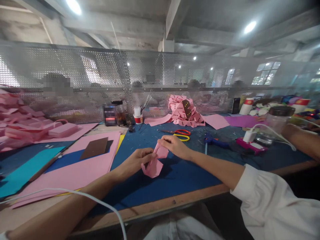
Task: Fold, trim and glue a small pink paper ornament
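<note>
A folded piece of pink paper or foam sheet (153, 168) is held above the blue work mat (185, 175). My left hand (140, 161) pinches it from the left side. The fingers of my right hand (175, 145) close on its upper edge, near the left fingertips. Its lower part hangs down in angled, bent panels. Just beyond my right hand lie scissors (183, 135) with one red and one yellow handle. A blue glue gun (216, 141) rests farther right.
Pink sheets (100, 170) with brown and blue pieces lie at left, beside a pile of pink strips (22, 123). A dotted pink heap (185, 111) stands at the back before a perforated metal screen (150, 73). A white cable (100, 201) crosses my left forearm. Another person's arm (300, 140) is at right.
</note>
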`<state>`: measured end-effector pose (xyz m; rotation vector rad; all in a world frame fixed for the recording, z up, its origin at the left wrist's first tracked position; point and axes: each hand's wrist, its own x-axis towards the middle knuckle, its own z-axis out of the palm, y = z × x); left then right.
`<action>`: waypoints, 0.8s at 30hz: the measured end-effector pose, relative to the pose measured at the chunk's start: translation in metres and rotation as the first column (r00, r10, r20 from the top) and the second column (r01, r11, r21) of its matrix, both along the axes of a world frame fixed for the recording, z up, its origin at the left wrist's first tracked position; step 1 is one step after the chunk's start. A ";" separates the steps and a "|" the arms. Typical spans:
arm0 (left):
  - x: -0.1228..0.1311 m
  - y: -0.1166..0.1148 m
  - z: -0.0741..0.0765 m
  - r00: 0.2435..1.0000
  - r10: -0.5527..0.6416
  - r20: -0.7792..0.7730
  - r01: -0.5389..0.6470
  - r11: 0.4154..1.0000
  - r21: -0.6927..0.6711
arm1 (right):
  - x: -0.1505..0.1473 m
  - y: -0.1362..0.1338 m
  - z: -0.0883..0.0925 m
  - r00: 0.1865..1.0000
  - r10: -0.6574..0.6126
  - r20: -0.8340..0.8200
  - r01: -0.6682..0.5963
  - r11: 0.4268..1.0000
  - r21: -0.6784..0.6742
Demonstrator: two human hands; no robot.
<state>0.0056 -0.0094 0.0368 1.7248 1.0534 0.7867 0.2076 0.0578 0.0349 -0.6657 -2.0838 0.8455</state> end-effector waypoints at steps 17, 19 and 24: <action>-0.010 0.008 -0.003 0.978 0.065 -0.196 -0.065 0.998 0.003 | -0.005 0.012 -0.012 0.989 -0.050 -0.139 0.019 0.977 -0.212; -0.017 0.004 -0.005 0.970 0.109 -0.216 -0.120 0.992 -0.039 | -0.006 0.019 -0.017 0.981 -0.115 -0.156 0.065 0.952 -0.299; -0.050 -0.035 -0.028 0.835 0.407 -0.369 -0.384 0.913 0.137 | -0.007 0.039 -0.026 0.965 -0.201 -0.172 0.114 0.903 -0.414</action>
